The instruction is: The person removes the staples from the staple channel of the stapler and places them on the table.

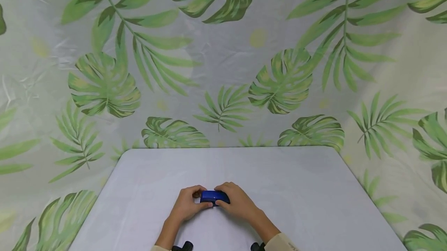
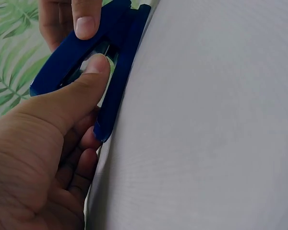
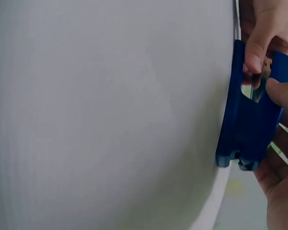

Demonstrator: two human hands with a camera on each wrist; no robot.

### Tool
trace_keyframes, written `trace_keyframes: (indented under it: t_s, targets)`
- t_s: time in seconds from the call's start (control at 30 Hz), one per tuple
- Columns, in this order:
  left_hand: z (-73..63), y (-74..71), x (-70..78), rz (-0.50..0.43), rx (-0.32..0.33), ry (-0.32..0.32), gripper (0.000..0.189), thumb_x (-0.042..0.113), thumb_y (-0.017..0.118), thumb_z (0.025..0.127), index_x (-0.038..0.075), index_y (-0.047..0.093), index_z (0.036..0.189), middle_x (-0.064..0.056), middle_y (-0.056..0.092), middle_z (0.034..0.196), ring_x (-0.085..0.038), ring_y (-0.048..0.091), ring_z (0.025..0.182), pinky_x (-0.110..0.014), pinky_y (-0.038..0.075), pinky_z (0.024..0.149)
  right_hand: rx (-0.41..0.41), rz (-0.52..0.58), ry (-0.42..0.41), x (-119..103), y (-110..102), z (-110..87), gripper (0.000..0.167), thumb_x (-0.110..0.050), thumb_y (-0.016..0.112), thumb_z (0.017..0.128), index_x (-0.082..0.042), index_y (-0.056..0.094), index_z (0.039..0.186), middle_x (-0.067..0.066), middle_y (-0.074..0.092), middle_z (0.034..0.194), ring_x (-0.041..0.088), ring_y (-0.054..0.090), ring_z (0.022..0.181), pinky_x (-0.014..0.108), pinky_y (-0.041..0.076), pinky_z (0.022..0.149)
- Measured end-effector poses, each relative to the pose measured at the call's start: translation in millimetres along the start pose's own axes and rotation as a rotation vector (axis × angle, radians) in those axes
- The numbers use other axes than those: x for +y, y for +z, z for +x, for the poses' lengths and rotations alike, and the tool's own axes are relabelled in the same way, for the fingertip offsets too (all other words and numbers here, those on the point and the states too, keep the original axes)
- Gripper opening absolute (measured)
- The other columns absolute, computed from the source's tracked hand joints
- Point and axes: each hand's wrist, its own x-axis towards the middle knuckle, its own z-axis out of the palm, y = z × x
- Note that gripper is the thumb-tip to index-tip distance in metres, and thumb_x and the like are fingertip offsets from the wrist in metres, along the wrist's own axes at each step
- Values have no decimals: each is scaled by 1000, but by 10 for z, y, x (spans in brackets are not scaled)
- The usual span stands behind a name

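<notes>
A blue stapler (image 1: 213,196) sits on the white table, spanned by both hands. Its top arm stands raised at an angle from the base, which lies along the table in the wrist views. My right hand (image 1: 238,199) grips the hinge end, thumb on the near side and fingers over the far side. At the other end, my left hand (image 1: 186,204) holds the stapler with curled fingers. The left thumb (image 2: 89,79) reaches into the gap between arm and base, against the metal part (image 3: 260,84). The left fingertips are partly hidden behind the stapler.
The white table (image 1: 297,189) extends around the hands to its far edge. Behind it hangs a pale sheet (image 1: 223,64) printed with green leaves. Dark wrist-worn devices (image 1: 257,246) show at the bottom of the head view.
</notes>
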Motion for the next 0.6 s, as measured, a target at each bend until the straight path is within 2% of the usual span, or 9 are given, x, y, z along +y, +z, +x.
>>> trace_keyframes:
  t_s: [0.2,0.6]
  targets:
    - [-7,-8,-14,8,8,9,42,46,91,76,22,76,106,10,75,98,-5,66,90,-25,56,82,28,-13,-36,-58,51,44,38,-37,69,100,-16,66,131,-3,69,122,14,63,115,38,54,100]
    - [-4,-11,-39,-40,24,52,32,42,89,80,20,78,100,8,78,97,-7,72,92,-25,58,84,73,-49,-134,-141,45,153,38,-39,70,99,-16,69,128,-3,69,117,13,64,108,34,55,94]
